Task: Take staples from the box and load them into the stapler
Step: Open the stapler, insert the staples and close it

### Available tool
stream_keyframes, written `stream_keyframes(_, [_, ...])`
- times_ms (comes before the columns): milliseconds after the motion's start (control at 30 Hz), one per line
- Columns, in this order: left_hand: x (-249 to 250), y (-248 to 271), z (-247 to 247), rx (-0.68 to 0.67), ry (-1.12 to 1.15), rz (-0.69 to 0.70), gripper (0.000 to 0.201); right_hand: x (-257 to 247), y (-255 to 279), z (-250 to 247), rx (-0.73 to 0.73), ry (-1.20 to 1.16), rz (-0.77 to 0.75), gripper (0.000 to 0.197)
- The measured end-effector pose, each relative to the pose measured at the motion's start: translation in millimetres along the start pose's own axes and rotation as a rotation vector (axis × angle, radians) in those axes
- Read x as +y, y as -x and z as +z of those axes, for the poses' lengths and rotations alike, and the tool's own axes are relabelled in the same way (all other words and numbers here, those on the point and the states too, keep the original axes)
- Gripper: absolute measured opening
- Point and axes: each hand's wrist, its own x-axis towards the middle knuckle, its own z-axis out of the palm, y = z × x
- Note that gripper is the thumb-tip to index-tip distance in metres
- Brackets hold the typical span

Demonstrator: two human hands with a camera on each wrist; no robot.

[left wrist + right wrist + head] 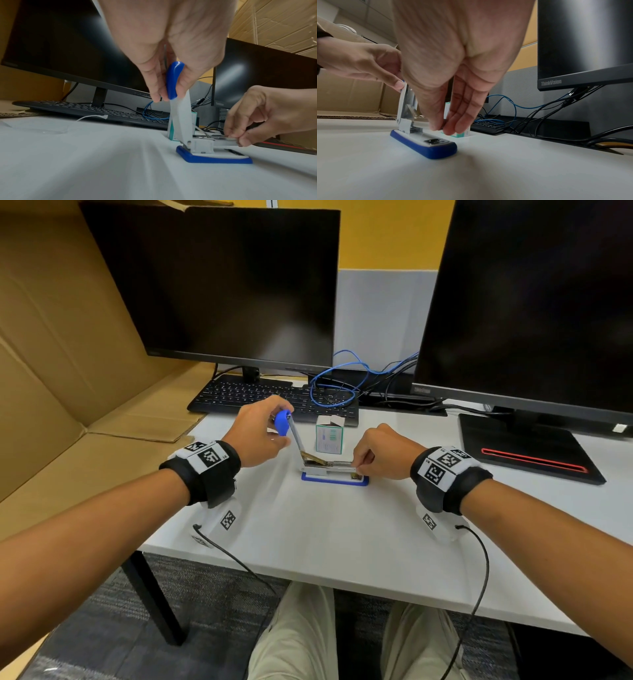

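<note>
A person's left hand [255, 433] pinches the glossy blue plastic tip of the stapler's raised top arm [172, 81], thumb and fingers curled round it, holding the arm nearly upright. The stapler [334, 470] stands near the middle of the white tabletop [342, 525], its flat, rounded blue base [426, 146] lying on the surface and its pale grey body hinged at the left end. The open metal channel [221, 139] runs level to the right. There the right hand [383, 455] pinches its far end, thumb and fingertips [235, 133] pressed together; whether a strip of staples lies between them cannot be made out, as the fingers cover the spot in every view. Just behind the stapler, touching or nearly so, stands a small white-and-green cardboard box [329, 436], its top flaps open; its contents are hidden. Toward the far edge lie a black keyboard [274, 398] and a tangle of blue and black cables [346, 381], beneath two dark monitors [222, 285] cut off by the frame. Brown corrugated cardboard [68, 337] lines the left side.
</note>
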Motion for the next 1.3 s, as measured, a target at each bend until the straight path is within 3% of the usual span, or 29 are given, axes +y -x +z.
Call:
stream_keyframes(333, [13, -7, 19, -0.091, 0.010, 0.126, 0.054, 1, 3, 2, 0.027, -0.023, -0.012, 0.014])
stream_keyframes(600, [22, -14, 44, -0.204, -0.062, 0.191, 0.037, 7, 4, 7, 0.047, -0.086, 0.026, 0.009])
stream_keyframes(800, [28, -15, 58, -0.219, -0.127, 0.207, 0.033, 12, 5, 15, 0.101, -0.257, 0.141, 0.029])
stream_keyframes(1000, [31, -15, 66, -0.264, -0.309, 0.241, 0.027, 17, 2, 15, 0.079, -0.247, 0.168, 0.040])
stream_keyframes(1167, [27, -15, 61, -0.279, -0.315, 0.245, 0.028, 11, -3, 6, 0.065, -0.245, 0.143, 0.053])
stream_keyframes(1300, [18, -15, 50, -0.295, -0.383, 0.215, 0.034, 8, -15, -7, 0.182, -0.208, 0.067, 0.044])
